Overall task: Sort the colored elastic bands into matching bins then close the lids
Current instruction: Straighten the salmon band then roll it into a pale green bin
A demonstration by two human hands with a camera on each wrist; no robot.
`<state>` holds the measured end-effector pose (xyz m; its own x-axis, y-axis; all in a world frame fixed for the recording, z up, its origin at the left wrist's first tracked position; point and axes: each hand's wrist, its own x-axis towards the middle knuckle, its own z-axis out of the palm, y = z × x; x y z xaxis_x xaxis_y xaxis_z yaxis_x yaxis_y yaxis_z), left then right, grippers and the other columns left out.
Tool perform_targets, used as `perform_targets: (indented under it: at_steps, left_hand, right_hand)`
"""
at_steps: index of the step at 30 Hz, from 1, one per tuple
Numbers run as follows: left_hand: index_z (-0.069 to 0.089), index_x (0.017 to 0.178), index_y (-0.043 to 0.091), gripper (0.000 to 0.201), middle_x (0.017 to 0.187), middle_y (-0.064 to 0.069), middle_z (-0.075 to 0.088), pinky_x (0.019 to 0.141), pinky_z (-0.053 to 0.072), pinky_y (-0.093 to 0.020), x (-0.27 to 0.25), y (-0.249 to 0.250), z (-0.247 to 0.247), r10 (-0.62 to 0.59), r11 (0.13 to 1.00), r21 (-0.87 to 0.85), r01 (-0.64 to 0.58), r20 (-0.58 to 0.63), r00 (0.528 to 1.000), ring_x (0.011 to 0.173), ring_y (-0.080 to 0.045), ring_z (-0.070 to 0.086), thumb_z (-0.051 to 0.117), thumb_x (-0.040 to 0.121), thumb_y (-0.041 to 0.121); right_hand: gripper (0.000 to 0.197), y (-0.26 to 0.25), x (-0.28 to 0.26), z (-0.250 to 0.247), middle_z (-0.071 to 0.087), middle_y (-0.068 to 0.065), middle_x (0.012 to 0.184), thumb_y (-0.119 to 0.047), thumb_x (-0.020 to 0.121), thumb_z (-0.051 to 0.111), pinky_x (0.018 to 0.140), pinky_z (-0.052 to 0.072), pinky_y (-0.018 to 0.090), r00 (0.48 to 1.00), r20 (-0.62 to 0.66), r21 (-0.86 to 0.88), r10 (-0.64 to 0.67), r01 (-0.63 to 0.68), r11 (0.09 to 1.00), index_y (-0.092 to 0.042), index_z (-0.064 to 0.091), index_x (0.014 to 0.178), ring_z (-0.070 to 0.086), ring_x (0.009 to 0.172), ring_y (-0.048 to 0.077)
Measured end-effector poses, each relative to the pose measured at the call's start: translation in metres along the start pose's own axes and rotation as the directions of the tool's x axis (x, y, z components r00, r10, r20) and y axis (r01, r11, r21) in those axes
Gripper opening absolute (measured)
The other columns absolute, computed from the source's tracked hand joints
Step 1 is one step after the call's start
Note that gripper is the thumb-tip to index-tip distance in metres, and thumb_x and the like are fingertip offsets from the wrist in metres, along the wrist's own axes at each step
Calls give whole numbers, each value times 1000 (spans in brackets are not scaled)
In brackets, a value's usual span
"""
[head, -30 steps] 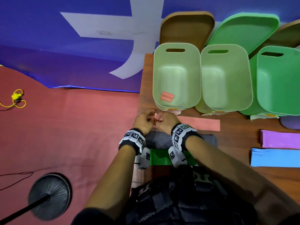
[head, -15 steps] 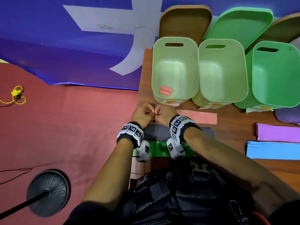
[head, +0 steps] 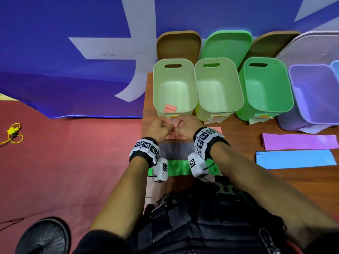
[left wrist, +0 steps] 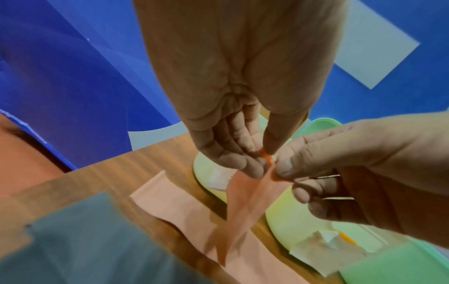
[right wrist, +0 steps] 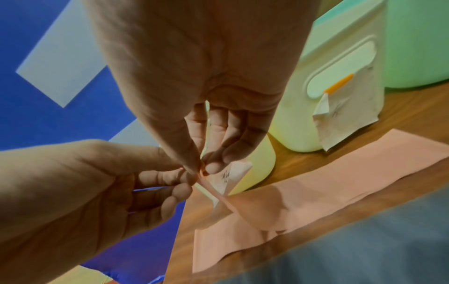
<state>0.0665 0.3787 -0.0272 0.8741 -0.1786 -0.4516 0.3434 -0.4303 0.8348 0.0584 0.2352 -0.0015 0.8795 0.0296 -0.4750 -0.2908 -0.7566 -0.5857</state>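
Two hands meet at the near left corner of a wooden worktop [head: 238,180]. The left hand [head: 159,129] and right hand [head: 185,127] each pinch the same lifted end of a peach elastic band [left wrist: 245,203] between thumb and fingertips, the other fingers curled in. The pinched end is gathered narrow and raised; the rest of the band trails down and lies flat on the worktop, in front of the bins.

Toward the person from it lie a grey band [head: 175,150] and then a green band [head: 178,168], both partly hidden by the wrists. Well to the right lie a purple band [head: 299,142] and a blue band [head: 293,160], flat and parallel.

Just beyond the hands stands a row of open bins. The leftmost pale green bin [head: 174,76] holds a rolled peach band [head: 170,108] at its near edge. Next come a second pale green bin [head: 218,77], a deeper green bin [head: 266,79] and a lilac bin [head: 311,88]. Lids lean upright behind them, including a brown lid [head: 178,46] and a green lid [head: 227,46]
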Motion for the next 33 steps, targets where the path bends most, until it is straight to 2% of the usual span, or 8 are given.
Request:
perform_targets:
  at_steps: [2, 6, 11, 14, 16, 20, 25, 33]
  left_hand:
    - [57, 88, 5, 13, 74, -11, 63, 54, 47, -16, -2, 12, 6, 23, 1000, -8, -23, 0, 1000, 60, -15, 60, 51, 88, -7]
    - [59, 80, 11, 21, 75, -9, 67, 61, 49, -22, -4, 38, 21, 81, 996, -22, -81, -1, 997, 65, -18, 63, 51, 86, -7]
    - [65, 86, 9, 8, 68, -3, 67, 72, 54, -37, -3, 80, 38, 177, 984, -24, -178, -52, 983, 65, -17, 61, 58, 82, 9]
    - [67, 86, 9, 18, 66, 0, 64, 69, 50, -33, -4, 111, 45, 244, 968, -44, -248, -84, 966, 63, -15, 58, 58, 74, 19]
    - [66, 83, 12, 8, 65, 1, 62, 65, 46, -29, -6, 131, 49, 299, 952, -42, -303, -83, 951, 60, -11, 55, 60, 80, 15]
    - [65, 77, 19, 13, 64, 7, 59, 65, 43, -27, -7, 163, 53, 387, 919, -43, -392, -95, 917, 60, -9, 51, 60, 85, 9]
    - [63, 75, 23, 20, 75, 13, 63, 68, 45, -21, -13, 194, 50, 489, 867, -31, -497, -144, 861, 67, -1, 55, 61, 88, 8]
    - [63, 90, 11, 13, 82, 0, 61, 69, 46, -21, -28, 221, 37, 575, 795, -116, -595, -165, 801, 75, -8, 55, 59, 89, -1]
  right_hand:
    - [17, 4, -6, -10, 68, -9, 83, -14, 77, 62, 72, 52, 26, 999, -44, 48, 8, -6, 999, -28, 63, 67, 65, 83, 16]
    - [15, 15, -22, -38, 66, -5, 77, -11, 81, 59, 65, 45, 25, 990, -138, 141, -8, 28, 990, -24, 65, 76, 63, 79, 18]
    - [13, 27, -33, -77, 59, -7, 68, -12, 81, 58, 62, 41, 25, 958, -287, 282, 7, 77, 956, -22, 66, 82, 56, 69, 15]
    - [17, 31, -37, -103, 57, -8, 67, -11, 79, 58, 64, 42, 26, 923, -385, 357, 5, 144, 923, -25, 65, 84, 54, 66, 13]
    - [21, 33, -38, -120, 59, -9, 70, -8, 79, 56, 67, 49, 29, 895, -446, 372, 8, 178, 911, -26, 64, 86, 57, 68, 12]
    - [23, 34, -43, -148, 64, -14, 81, -7, 81, 64, 86, 56, 36, 843, -538, 407, -10, 271, 872, -30, 64, 79, 64, 83, 12]
    - [21, 25, -54, -171, 65, -10, 80, -3, 82, 67, 82, 57, 33, 792, -608, 467, -54, 411, 783, -24, 67, 80, 61, 79, 10]
    - [18, 7, -71, -191, 65, -11, 75, -3, 81, 73, 75, 52, 23, 745, -659, 501, -108, 542, 675, -20, 69, 85, 61, 75, 7]
